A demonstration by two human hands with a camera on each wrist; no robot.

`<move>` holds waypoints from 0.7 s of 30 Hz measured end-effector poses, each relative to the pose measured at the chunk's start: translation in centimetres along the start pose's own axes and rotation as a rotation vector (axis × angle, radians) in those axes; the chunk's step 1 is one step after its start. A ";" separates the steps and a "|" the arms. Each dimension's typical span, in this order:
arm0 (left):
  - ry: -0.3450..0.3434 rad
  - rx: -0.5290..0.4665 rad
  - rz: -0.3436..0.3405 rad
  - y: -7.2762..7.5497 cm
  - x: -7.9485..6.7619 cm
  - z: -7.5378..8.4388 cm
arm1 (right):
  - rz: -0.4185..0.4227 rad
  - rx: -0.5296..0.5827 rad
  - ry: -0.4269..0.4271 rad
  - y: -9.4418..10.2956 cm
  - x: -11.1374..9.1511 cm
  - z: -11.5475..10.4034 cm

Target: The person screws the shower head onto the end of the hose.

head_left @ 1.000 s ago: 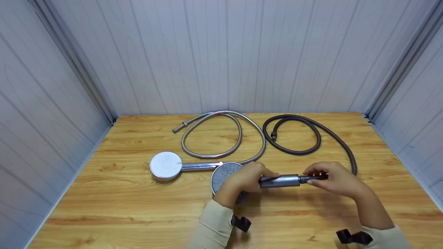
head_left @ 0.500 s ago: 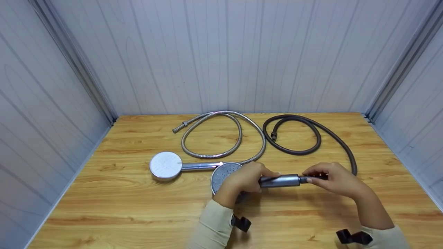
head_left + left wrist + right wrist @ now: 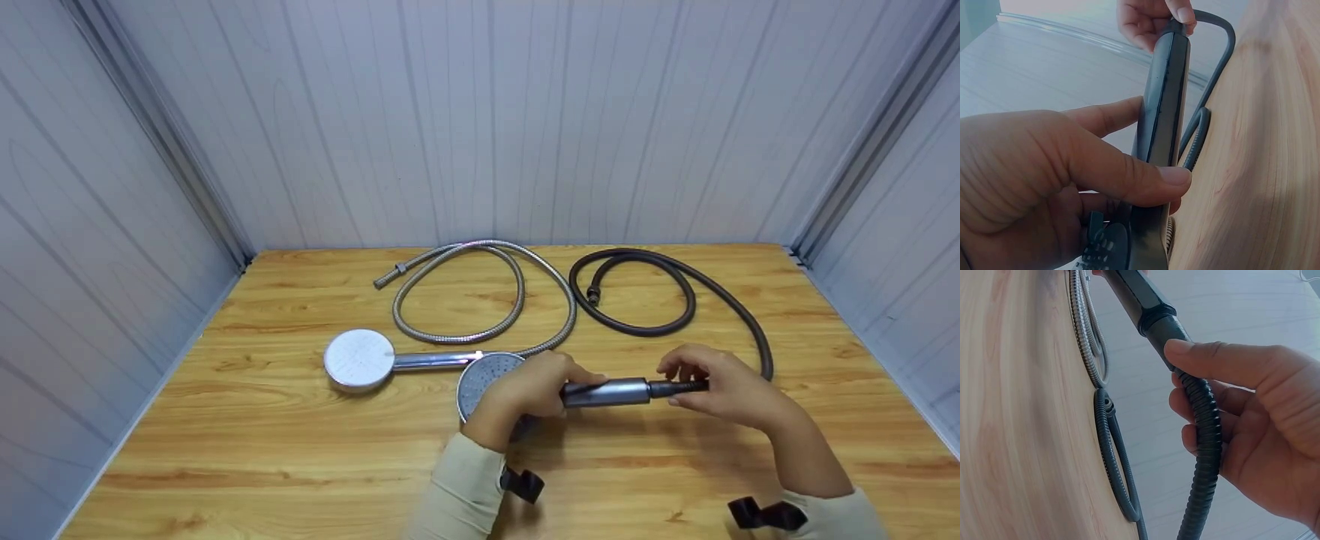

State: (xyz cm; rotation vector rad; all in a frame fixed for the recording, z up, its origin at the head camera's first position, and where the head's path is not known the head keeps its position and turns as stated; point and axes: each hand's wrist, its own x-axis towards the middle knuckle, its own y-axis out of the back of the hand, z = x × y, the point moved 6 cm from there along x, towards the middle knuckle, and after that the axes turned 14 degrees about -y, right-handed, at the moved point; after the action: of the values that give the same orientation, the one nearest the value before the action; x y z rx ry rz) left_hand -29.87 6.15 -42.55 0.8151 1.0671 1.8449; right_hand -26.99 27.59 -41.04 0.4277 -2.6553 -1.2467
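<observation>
My left hand (image 3: 529,386) grips the dark grey handle (image 3: 1165,101) of a hand shower (image 3: 486,379), its round nozzle face at the left. The thumb lies across the handle in the left wrist view. At the handle's right end sits the smooth connector (image 3: 1167,333) of a black ribbed shower hose (image 3: 1206,439). My right hand (image 3: 724,386) holds this connector, thumb on its near side and curled fingers behind the hose. Handle and connector meet in line; the thread between them is hidden. My left forearm and hand cover part of the shower's head.
A chrome hand shower (image 3: 360,360) lies at the left, its handle end hidden behind the grey one. Behind it a silver metal hose (image 3: 574,304) lies looped. The black hose's coil (image 3: 694,300) rests at the back right. White panel walls (image 3: 480,120) enclose the wooden table (image 3: 300,457).
The right hand's fingers have loosened and lifted slightly, showing more of the connector, and the hand has shifted a little right. Left hand and grey hand shower have stayed put.
</observation>
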 end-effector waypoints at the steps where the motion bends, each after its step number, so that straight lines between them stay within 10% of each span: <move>1: 0.000 -0.001 -0.001 0.0 0.0 0.0 | 0.002 0.006 0.006 0.0 0.0 0.0; 21: 0.022 -0.007 0.006 0.0 -0.1 0.0 | -0.013 0.000 0.011 0.0 0.0 0.0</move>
State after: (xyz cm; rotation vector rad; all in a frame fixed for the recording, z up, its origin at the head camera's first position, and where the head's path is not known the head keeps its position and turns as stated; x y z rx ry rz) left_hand -29.77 6.04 -42.59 0.7963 1.0728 1.8659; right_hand -26.97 27.60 -41.03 0.4506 -2.6480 -1.2441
